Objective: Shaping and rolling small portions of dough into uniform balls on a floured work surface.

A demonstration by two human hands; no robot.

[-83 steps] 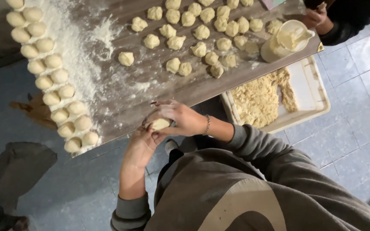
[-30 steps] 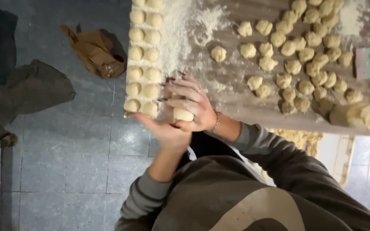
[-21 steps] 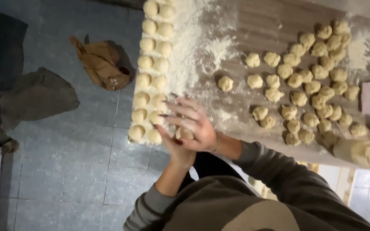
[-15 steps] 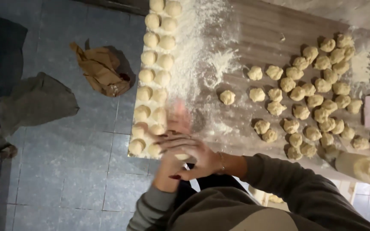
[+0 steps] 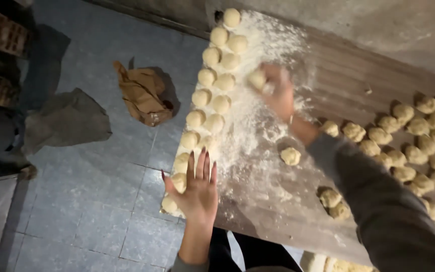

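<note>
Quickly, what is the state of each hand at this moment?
Left hand: open, fingers spread flat over the rolled dough balls at the board edge.
Right hand: motion-blurred, closed around one dough ball above the floured board.

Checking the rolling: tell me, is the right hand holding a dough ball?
Yes, the right hand grips a dough ball in its fingers above the floured board.
</note>
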